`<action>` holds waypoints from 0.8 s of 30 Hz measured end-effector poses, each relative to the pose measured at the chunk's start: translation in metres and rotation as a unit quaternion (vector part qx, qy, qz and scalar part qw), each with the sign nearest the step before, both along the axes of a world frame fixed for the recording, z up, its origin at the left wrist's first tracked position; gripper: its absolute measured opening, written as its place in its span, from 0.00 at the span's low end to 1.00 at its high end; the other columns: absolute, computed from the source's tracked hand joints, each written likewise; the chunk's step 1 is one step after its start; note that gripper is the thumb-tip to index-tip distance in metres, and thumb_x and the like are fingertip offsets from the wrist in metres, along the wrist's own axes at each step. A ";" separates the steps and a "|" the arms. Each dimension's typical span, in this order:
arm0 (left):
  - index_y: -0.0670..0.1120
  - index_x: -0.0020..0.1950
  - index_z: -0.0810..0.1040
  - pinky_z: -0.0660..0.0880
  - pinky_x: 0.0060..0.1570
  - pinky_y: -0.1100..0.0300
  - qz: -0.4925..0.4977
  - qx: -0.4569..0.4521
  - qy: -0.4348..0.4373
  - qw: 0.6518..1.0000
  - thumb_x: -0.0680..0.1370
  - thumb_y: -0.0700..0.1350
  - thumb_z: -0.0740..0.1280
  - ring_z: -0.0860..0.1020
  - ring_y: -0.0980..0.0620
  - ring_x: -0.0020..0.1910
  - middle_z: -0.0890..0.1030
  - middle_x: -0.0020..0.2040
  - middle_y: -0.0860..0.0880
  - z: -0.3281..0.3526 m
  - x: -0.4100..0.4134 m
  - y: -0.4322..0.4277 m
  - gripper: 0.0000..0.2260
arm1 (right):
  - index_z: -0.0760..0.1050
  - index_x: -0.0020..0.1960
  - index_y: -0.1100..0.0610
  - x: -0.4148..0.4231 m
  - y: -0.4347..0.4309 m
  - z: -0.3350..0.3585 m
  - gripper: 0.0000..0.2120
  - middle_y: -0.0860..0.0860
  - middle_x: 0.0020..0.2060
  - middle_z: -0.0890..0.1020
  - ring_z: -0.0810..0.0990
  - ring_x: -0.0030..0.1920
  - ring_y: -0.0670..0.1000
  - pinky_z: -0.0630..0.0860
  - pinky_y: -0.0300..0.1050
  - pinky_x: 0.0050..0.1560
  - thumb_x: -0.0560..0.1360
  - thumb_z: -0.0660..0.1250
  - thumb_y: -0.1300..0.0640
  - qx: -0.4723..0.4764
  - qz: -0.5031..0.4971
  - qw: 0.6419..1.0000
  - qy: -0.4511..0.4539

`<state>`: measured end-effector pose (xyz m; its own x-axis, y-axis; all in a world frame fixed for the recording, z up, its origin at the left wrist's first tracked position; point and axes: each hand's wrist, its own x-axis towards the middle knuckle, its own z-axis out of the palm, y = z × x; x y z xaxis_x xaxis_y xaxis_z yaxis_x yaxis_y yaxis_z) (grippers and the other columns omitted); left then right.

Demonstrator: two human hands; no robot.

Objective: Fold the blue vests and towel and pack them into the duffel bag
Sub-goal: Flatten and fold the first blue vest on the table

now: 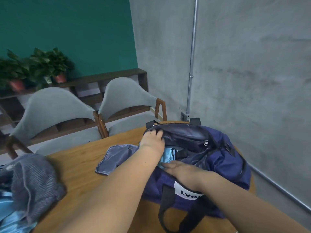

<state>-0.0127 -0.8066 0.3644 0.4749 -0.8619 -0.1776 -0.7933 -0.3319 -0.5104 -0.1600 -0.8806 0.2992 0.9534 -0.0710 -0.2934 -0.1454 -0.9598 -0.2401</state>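
Near left, at the table edge: a blurred heap, grey striped towel (33, 179) over shiny light-blue fabric (8, 209). Wooden table (80, 167). Navy duffel bag (227, 163): on the table right of centre, unzipped, white label (185, 190) and black handle (165, 209) on the near side. Right hand (181, 170): flat, fingers straight, lying on the near rim, tips at the light-blue vest (170, 153) inside the bag. Grey-blue cloth (116, 158): flat on the table at the bag's left end. Left hand (152, 138): fingers curled over the far rim, gripping it. Beyond: two grey chairs (55, 113), potted plants (50, 64)
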 end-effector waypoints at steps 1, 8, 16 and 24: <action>0.46 0.85 0.56 0.56 0.79 0.47 0.009 -0.005 0.018 1.000 0.85 0.47 0.62 0.57 0.39 0.81 0.52 0.84 0.43 0.001 0.000 0.000 0.29 | 0.51 0.85 0.45 -0.001 0.002 0.003 0.29 0.46 0.85 0.46 0.46 0.84 0.53 0.51 0.52 0.82 0.86 0.49 0.62 -0.017 0.013 0.999 0.024; 0.42 0.82 0.62 0.74 0.66 0.43 0.022 -0.102 0.067 0.992 0.79 0.36 0.69 0.73 0.38 0.72 0.64 0.79 0.43 0.041 0.000 -0.001 0.32 | 0.39 0.85 0.46 0.006 0.005 0.008 0.35 0.46 0.83 0.35 0.38 0.84 0.54 0.53 0.60 0.81 0.84 0.48 0.65 -0.110 0.018 0.990 0.087; 0.44 0.80 0.65 0.75 0.65 0.42 0.033 -0.071 0.061 0.995 0.76 0.37 0.73 0.72 0.37 0.73 0.66 0.78 0.44 0.068 -0.004 -0.006 0.34 | 0.36 0.85 0.48 0.033 0.016 -0.008 0.37 0.48 0.83 0.34 0.34 0.83 0.56 0.44 0.62 0.82 0.84 0.53 0.61 -0.098 -0.053 0.993 0.048; 0.43 0.82 0.58 0.72 0.66 0.46 -0.042 -0.075 0.043 0.995 0.76 0.36 0.70 0.69 0.37 0.71 0.55 0.80 0.39 0.028 -0.006 0.028 0.37 | 0.63 0.77 0.53 0.009 0.007 0.032 0.34 0.55 0.75 0.63 0.66 0.73 0.60 0.71 0.57 0.68 0.78 0.67 0.37 -0.210 -0.065 0.970 -0.108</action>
